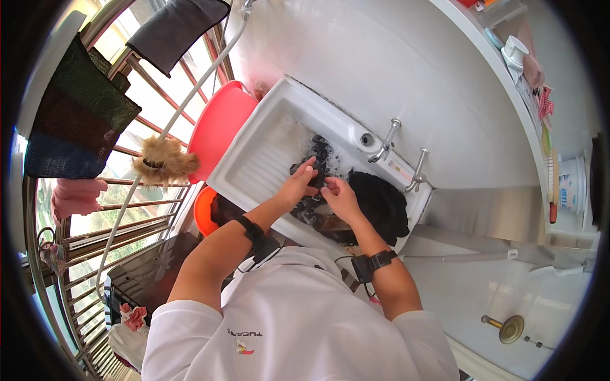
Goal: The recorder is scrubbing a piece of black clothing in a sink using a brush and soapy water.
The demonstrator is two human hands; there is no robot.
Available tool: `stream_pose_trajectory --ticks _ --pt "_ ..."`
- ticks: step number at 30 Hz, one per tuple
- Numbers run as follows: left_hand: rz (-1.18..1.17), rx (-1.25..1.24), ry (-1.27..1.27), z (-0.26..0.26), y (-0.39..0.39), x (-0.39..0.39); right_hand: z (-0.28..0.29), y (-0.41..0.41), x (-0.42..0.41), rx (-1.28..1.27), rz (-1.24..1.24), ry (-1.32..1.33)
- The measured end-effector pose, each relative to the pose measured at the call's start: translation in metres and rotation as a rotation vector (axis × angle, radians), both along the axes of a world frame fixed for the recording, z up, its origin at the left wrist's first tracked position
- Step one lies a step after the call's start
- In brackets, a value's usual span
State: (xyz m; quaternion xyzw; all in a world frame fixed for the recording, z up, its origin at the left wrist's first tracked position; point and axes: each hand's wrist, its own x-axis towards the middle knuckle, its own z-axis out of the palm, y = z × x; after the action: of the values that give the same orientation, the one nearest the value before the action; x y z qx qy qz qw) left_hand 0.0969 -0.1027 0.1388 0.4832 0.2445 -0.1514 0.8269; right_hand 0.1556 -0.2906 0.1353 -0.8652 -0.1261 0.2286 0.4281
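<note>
A white ceramic laundry sink [252, 157] with a ribbed sloping side lies before me, with suds and dark wet cloth in its basin. Over the basin my left hand [301, 183] holds a small black cloth piece [315, 180] between thumb and fingers. Close at its right, my right hand [339, 197] pinches the edge of the same dark piece with thumb and forefinger. Below the hands, dark fabric [317, 147] soaks in soapy water. A bundle of black cloth [381, 205] lies over the sink's right part, beside my right hand.
Two metal taps [388, 140] [418, 174] stand at the sink's back right. A pink basin [221, 124] leans at its left, above an orange basin [204, 209] with dark contents. A pale hose [205, 71] crosses the barred window. A shelf [514, 100] runs along the right wall.
</note>
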Motion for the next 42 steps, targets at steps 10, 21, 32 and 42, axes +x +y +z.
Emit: stream_pose_trajectory --ticks 10,21,32,42 --pt "0.078 -0.075 -0.315 -0.010 -0.036 0.001 0.056 0.029 0.001 0.041 -0.187 -0.323" --pt "-0.003 1.090 -0.100 0.012 0.006 0.038 0.121 -0.007 0.023 0.283 -0.344 -0.498" --pt "-0.266 0.875 -0.237 -0.049 -0.003 0.031 0.137 -0.017 0.014 0.365 -0.356 -0.371" --pt "-0.405 0.984 -0.143 -0.075 -0.026 0.052 0.164 -0.030 -0.007 0.490 -0.284 -0.440"
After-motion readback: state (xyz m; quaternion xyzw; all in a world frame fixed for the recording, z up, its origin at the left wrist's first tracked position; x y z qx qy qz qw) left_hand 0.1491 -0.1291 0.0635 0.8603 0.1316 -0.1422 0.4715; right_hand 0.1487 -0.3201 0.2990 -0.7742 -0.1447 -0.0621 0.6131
